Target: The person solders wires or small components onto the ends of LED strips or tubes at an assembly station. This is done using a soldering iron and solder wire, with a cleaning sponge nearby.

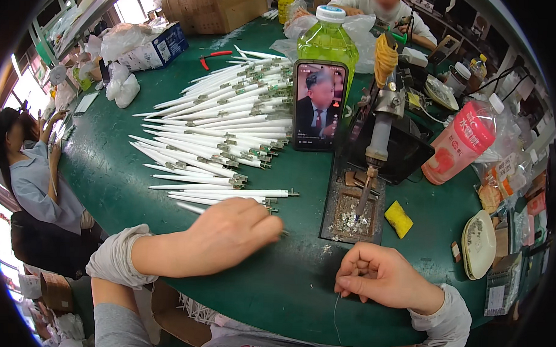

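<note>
My left hand (217,239) is closed, back up, at the near end of a spread of white stylus pens (224,138) with small green circuit boards at their right ends. One white pen (191,208) runs under the hand, and a small end shows past its knuckles; the hand seems to grip it, though the fingers hide most of it. My right hand (378,278) is pinched on a thin wire (336,316) hanging from its fingertips. Between and beyond the hands, a soldering iron (374,158) stands tip down over a tray (334,227) with solder scraps.
A phone (319,107) leans on a green bottle (328,37). Right of the iron are a yellow sponge (399,219), pink bottle (460,143) and pale dish (479,245). Red-handled pliers (213,58) lie behind the pens. Other people sit at the left and far side.
</note>
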Demonstrator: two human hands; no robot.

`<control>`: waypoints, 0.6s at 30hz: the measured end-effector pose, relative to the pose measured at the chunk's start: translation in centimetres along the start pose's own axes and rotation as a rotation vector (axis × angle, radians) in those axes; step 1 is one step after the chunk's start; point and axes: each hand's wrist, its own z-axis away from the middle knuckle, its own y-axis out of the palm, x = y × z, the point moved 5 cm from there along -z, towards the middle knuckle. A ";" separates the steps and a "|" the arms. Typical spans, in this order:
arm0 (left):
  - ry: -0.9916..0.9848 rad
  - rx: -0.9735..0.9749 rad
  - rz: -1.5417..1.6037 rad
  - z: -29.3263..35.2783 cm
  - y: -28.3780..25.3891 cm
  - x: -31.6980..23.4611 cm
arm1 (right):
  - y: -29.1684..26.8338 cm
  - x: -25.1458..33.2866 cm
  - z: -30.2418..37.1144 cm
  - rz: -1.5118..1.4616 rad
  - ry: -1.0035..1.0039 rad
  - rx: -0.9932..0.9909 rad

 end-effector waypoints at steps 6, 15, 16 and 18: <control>-0.022 0.055 0.485 -3.8 0.6 -4.0 | 0.2 1.3 0.6 0.093 -0.158 -0.288; -0.248 0.222 0.906 -4.9 2.2 -3.1 | -0.7 0.4 0.3 -0.068 -0.187 -0.295; -0.253 0.228 0.910 -4.9 2.3 -2.9 | -0.7 0.4 0.3 -0.074 -0.182 -0.293; -0.574 0.467 1.337 -4.1 4.3 -2.5 | -0.9 0.5 0.3 -0.068 -0.213 -0.310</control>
